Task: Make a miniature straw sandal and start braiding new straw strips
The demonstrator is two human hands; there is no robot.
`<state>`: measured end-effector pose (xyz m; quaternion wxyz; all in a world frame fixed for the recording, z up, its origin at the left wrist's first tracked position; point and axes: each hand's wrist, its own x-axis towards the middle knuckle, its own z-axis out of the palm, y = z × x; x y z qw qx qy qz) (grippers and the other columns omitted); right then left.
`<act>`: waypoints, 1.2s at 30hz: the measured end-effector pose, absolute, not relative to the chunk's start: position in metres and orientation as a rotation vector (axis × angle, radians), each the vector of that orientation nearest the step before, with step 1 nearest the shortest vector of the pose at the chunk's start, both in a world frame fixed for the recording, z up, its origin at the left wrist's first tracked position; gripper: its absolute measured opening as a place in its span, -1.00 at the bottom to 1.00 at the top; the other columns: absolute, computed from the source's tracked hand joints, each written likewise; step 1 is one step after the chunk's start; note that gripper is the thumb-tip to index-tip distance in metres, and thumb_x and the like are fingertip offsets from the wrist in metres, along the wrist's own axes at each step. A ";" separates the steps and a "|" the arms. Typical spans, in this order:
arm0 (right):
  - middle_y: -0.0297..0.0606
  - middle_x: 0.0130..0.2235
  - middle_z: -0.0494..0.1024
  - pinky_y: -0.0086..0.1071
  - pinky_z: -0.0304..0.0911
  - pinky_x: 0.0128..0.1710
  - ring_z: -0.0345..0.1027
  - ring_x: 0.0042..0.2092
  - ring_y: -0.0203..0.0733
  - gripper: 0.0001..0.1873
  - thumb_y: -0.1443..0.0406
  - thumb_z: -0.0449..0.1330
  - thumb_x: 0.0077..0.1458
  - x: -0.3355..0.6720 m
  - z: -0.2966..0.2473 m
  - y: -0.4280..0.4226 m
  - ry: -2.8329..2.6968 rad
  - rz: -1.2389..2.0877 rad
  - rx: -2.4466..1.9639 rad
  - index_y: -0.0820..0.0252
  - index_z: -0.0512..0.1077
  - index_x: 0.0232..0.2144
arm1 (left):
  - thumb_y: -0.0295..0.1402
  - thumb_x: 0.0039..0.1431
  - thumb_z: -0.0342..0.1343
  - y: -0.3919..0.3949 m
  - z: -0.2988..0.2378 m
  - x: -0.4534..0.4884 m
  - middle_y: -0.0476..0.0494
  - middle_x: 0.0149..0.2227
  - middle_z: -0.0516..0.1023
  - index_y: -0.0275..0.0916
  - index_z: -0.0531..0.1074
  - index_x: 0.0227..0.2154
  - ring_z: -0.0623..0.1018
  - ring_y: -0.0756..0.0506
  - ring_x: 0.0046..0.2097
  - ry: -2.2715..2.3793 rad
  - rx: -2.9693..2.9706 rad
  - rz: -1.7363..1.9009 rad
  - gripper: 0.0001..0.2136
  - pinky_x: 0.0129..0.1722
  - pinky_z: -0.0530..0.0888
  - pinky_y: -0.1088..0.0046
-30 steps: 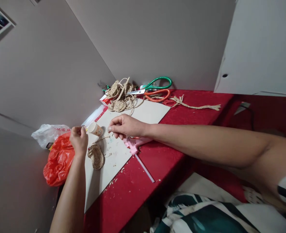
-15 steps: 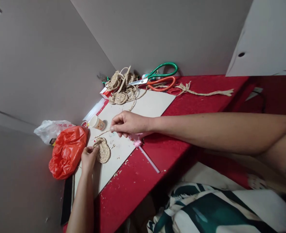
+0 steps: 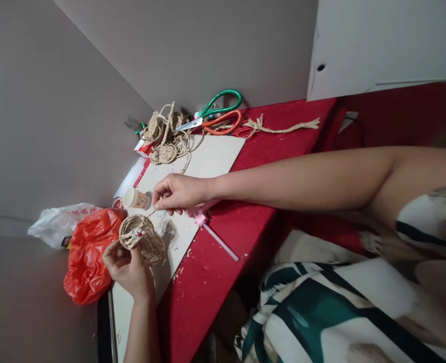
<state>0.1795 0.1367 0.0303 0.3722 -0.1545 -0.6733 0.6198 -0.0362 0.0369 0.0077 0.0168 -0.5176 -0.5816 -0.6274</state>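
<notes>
Between the fingers and thumb of my left hand (image 3: 130,267) is a small woven straw slipper (image 3: 152,244), tilted up off the white board (image 3: 217,151). Red and white beads show on its raised end. A thin straw cord (image 3: 151,214) runs from the slipper to my right hand (image 3: 173,194), whose thumb and fingertips pinch it. Just beyond the right hand, a paper cup (image 3: 136,198) stands on the board. Partly hidden beneath the right forearm is a pink object with a clear stick (image 3: 220,242).
Scissors (image 3: 211,120) with green and orange handles lie by a heap of braided straw cord (image 3: 162,128). A frayed straw strand (image 3: 287,127) rests on the red cloth (image 3: 207,282). Red (image 3: 90,257) and white plastic bags (image 3: 58,222) sit beside the wall. Straw scraps litter the cloth.
My left hand has raised and tilted the slipper, so its beaded end now faces up. The right hand keeps its pinch on the cord. The camera view has shifted.
</notes>
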 end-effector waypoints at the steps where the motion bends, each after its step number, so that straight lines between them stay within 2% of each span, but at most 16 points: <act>1: -0.48 -0.65 0.34 -0.57 0.10 -0.63 0.17 -0.64 -0.47 -0.99 0.44 0.16 0.10 0.179 0.030 0.137 -1.734 1.585 -0.397 0.34 0.40 -0.36 | -0.37 -0.08 0.28 0.036 0.007 -0.033 0.02 -0.33 0.42 -0.18 0.27 -0.25 0.49 0.00 -0.26 -1.773 -1.629 -1.931 -0.65 -0.15 0.43 0.43; 6: -0.52 -0.64 0.34 -0.57 0.10 -0.62 0.15 -0.65 -0.47 -0.75 0.46 0.20 0.09 0.176 0.027 0.134 -1.866 1.601 -0.315 0.37 0.40 -0.13 | -0.40 -0.07 0.27 0.034 0.004 -0.021 -0.04 -0.25 0.45 -0.18 0.27 -0.21 0.53 -0.02 -0.23 -1.659 -1.682 -1.925 -0.64 -0.09 0.46 0.37; 12: -0.52 -0.60 0.36 -0.54 0.13 -0.58 0.22 -0.63 -0.43 -0.59 0.43 0.21 0.08 0.171 0.021 0.132 -2.050 1.474 -0.226 0.35 0.37 0.02 | -0.41 -0.01 0.27 0.031 0.001 -0.013 -0.12 -0.19 0.52 -0.20 0.31 -0.04 0.57 -0.05 -0.18 -1.703 -1.717 -1.944 -0.55 -0.06 0.47 0.31; 21: -0.39 -0.47 0.42 -0.50 0.13 -0.37 0.21 -0.45 -0.40 -0.68 0.52 0.23 0.02 0.171 0.026 0.128 -2.274 0.960 -0.233 0.38 0.47 -0.11 | -0.36 0.03 0.26 0.034 -0.001 -0.009 -0.16 -0.12 0.53 -0.18 0.31 0.06 0.55 -0.10 -0.07 -1.809 -1.742 -1.932 -0.51 -0.01 0.46 0.27; 26: -0.32 -0.42 0.46 -0.48 0.10 -0.35 0.21 -0.44 -0.37 -0.75 0.48 0.19 0.09 0.174 0.028 0.127 -2.350 0.865 -0.266 0.42 0.46 -0.13 | -0.37 0.06 0.22 0.033 -0.001 -0.007 -0.14 -0.16 0.54 -0.16 0.32 0.07 0.55 -0.10 -0.06 -1.880 -1.813 -1.911 -0.52 -0.06 0.47 0.36; 32: -0.27 -0.38 0.48 -0.47 0.07 -0.34 0.22 -0.41 -0.36 -0.74 0.42 0.19 0.13 0.174 0.027 0.128 -2.382 0.824 -0.296 0.43 0.45 -0.10 | -0.33 0.10 0.21 0.028 0.002 -0.006 -0.23 -0.02 0.53 -0.14 0.24 0.17 0.54 -0.14 0.01 -1.972 -1.974 -1.848 -0.45 -0.03 0.46 0.34; 36: -0.27 -0.38 0.48 -0.46 0.07 -0.34 0.22 -0.41 -0.36 -0.74 0.43 0.19 0.13 0.174 0.026 0.129 -2.386 0.824 -0.305 0.41 0.45 -0.10 | -0.29 0.14 0.18 0.027 0.003 -0.005 -0.25 0.04 0.50 -0.15 0.27 0.15 0.52 -0.16 0.04 -1.966 -1.977 -1.833 -0.49 -0.04 0.48 0.34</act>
